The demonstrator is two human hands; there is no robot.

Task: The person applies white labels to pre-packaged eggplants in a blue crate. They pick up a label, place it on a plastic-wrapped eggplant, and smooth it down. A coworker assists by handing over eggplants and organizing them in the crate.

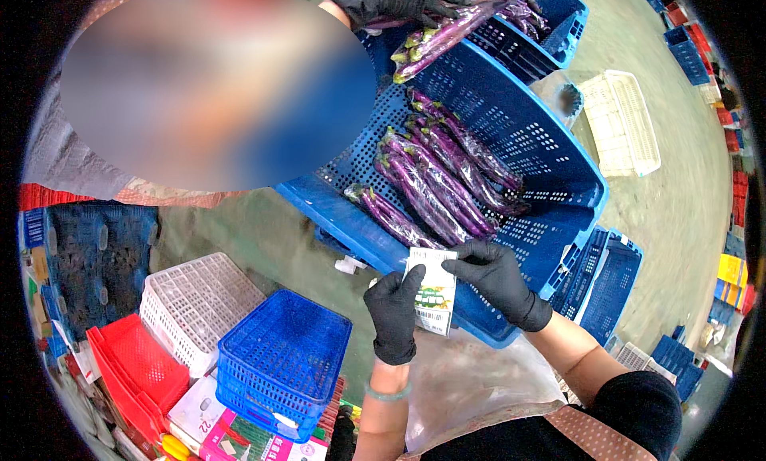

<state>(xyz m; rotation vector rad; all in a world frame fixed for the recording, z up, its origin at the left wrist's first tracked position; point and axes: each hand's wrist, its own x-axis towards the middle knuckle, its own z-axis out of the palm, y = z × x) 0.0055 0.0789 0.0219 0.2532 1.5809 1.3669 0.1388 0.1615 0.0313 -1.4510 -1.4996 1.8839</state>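
In black gloves, my left hand (393, 314) and my right hand (499, 281) hold a strip of printed paper labels (435, 281) between them. My left thumb presses on the strip's left side, while my right fingers pinch its upper right corner. Just beyond lies a large blue perforated plastic crate (502, 114). Several clear-wrapped packs of long purple eggplants (425, 186) rest side by side on its bottom. At the crate's far end, another person's black-gloved hand (389, 3) touches more wrapped eggplants (449, 36).
Stacked blue crates (616, 287) stand at the right, a cream basket (619, 123) on the floor beyond. At lower left are a white basket (197, 305), a red crate (140, 365), a blue basket (284, 365) and printed cartons (239, 437). The other person stands at upper left.
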